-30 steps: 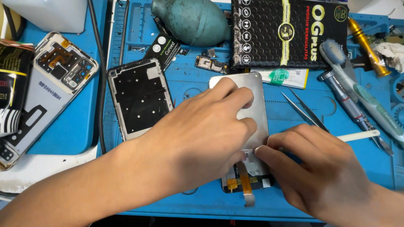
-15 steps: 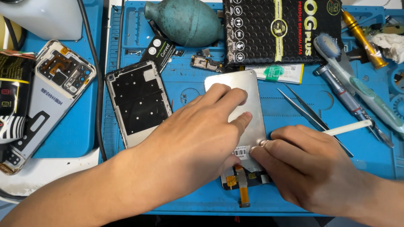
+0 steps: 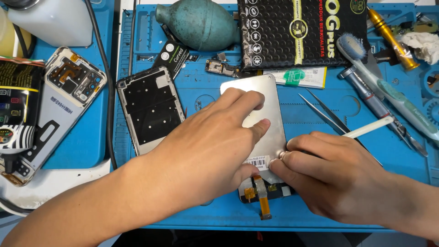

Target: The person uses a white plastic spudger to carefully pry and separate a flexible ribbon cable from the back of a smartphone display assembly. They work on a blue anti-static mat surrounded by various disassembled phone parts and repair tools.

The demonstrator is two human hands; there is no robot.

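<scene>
The left hand [image 3: 206, 146] lay flat with fingers spread, pressing down on the screen panel [image 3: 270, 114], grasping nothing; its fingertips [image 3: 260, 126] rested on the panel's silver back. The right hand [image 3: 329, 176] had its fingertips [image 3: 281, 158] pinched at the panel's near right edge, and a white spudger [image 3: 368, 127] stuck out from that hand toward the far right; how it was gripped could not be told. The panel lay face down near the middle of the blue mat [image 3: 206, 215], with an orange flex cable [image 3: 263, 199] trailing off its near end. Just right of the panel lay tweezers [image 3: 322, 112]. To the left of the panel lay a phone frame [image 3: 150, 110], and further left, on a second blue surface, a phone back [image 3: 59, 107] with its inner parts exposed. On the far side of the mat stood a green air blower [image 3: 199, 24] and a black bubble pouch [image 3: 297, 32]. At the far right were a toothbrush [image 3: 388, 87], a screwdriver [image 3: 372, 100] and a brass tool [image 3: 391, 32].
</scene>
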